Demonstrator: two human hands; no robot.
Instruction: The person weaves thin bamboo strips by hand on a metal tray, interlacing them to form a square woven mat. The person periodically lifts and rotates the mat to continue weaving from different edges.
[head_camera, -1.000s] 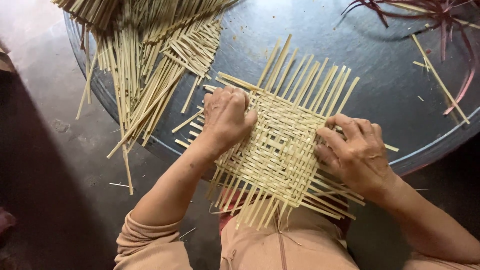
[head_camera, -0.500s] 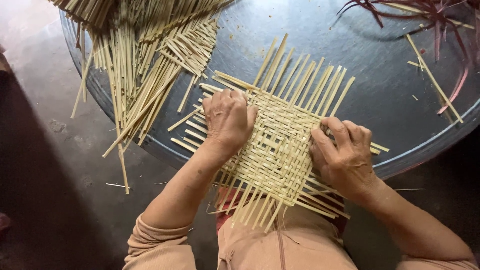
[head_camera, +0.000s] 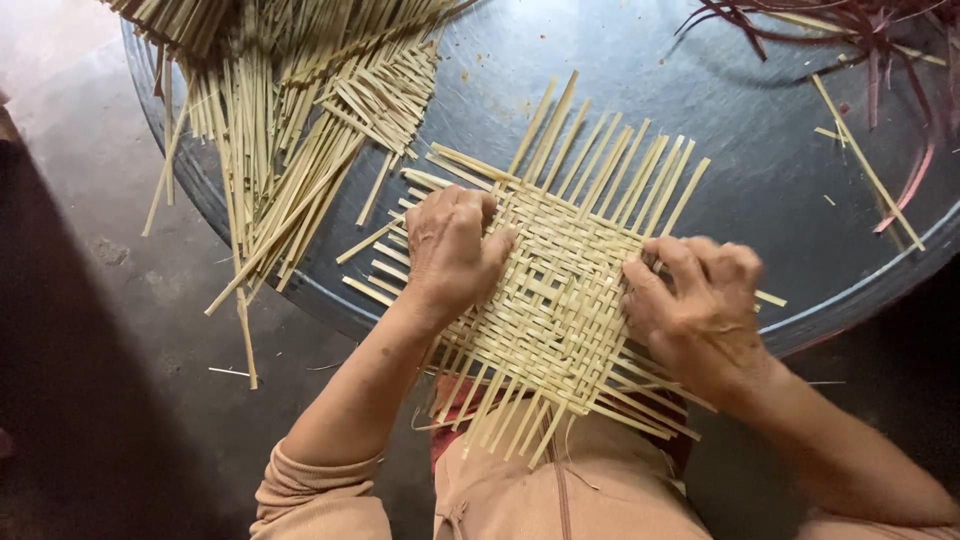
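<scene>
Big round dark tray (head_camera: 700, 80), rim overhanging grey floor (head_camera: 90, 300). Heap of loose pale strips (head_camera: 290, 110) on tray's far left, several hanging over rim; purple-red strips (head_camera: 870, 30) at far right. Mat (head_camera: 560, 290), woven of pale strips, lying flat at tray's near edge, near ends sticking out past rim over lap. Left hand (head_camera: 450, 250) pressed flat on mat's left side, fingers (head_camera: 470, 215) curled onto weave, clenched round nothing. Right hand (head_camera: 700, 300) on mat's right edge, fingertips (head_camera: 640, 285) pinching at strip ends; exact strip held: cannot tell.

Risks, judged: weave loosening or skewing if left-hand pressure lifts; unsupported near edge sagging, mat sliding off rim; thin strip kinking or splitting under hard pinch; splinter in fingertip; overhanging loose strips dropping to floor if knocked.
</scene>
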